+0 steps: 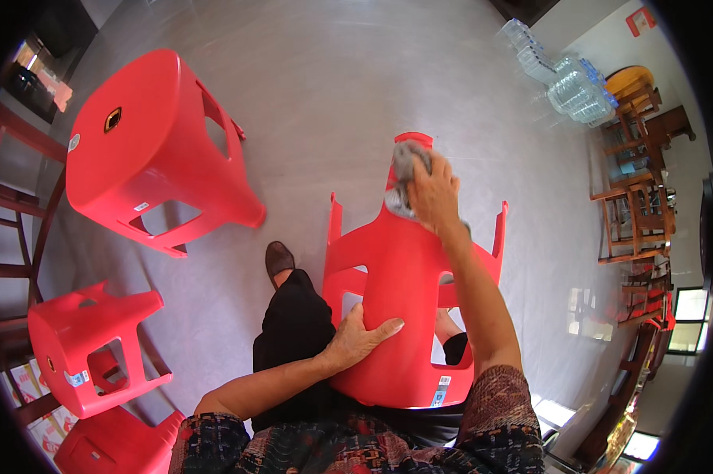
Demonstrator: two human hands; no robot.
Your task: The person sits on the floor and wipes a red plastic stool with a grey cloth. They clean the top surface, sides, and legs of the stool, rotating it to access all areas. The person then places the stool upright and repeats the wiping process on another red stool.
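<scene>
2 hands work on 1 red plastic stool (404, 316), which lies tipped against the person's lap with its seat toward the body and its legs pointing away over the grey floor (356, 79). The left hand (360, 336) is spread flat against the stool's near left side, fingers open and thumb up along the edge — pressing rather than gripping. The right hand (434, 193) is at the far end of the same stool, closed around a grey cloth (404, 170) and holding it against 1 of the upturned legs. The hands are well apart, with the body of the stool between them.

Left of this stool, the person's dark trouser leg and a brown shoe (279, 259) rest on the floor. Farther left of the stool and beyond it, a larger red stool (147, 142) lies tilted on its side. Nearer and to the left of the held stool, at the picture's lower left, a smaller red stool (92, 347) is also tipped over, with another red stool (111, 442) just below it.

Well beyond the held stool to the right, a stack of clear plastic water bottles (566, 79) stands against the wall, and wooden chairs (633, 205) line the right side — their details bend with the lens.
</scene>
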